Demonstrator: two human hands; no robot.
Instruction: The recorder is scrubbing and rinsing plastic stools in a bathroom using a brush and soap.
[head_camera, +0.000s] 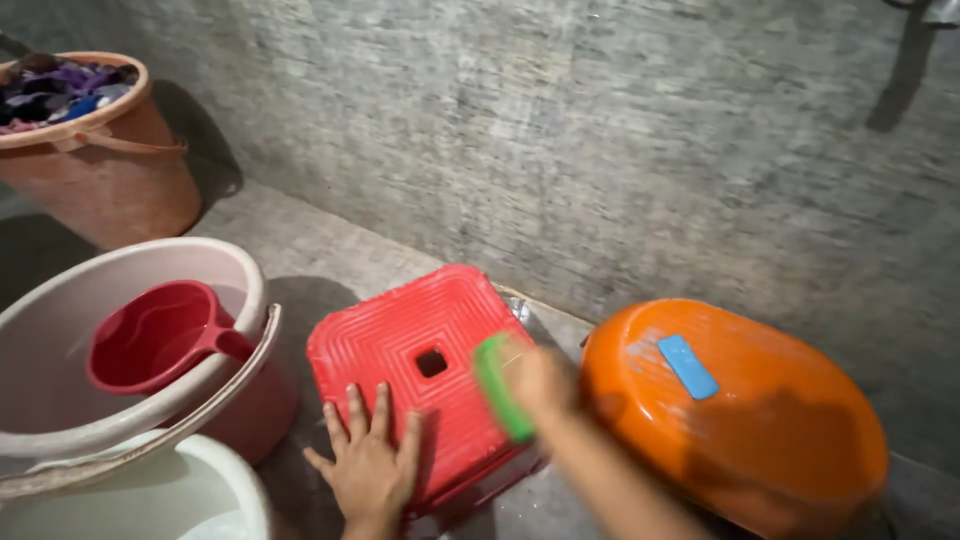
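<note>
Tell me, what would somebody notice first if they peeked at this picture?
Right in the middle sits a bright red stool with a square hole on top; the left hand lies flat on it while the right hand, blurred, holds a green brush against it. Beside it on the right is a big orange tub turned upside down, and on the left a red scoop sits in a pale bucket.

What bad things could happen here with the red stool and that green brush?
1. The right hand holding the green brush is blurred, so it seems to be moving fast; the brush might slip out.
2. The left hand presses flat near the edge of the red stool; the floor looks wet, so the stool could slide.
3. The orange tub lies upside down close to the right arm and might get bumped.
</note>
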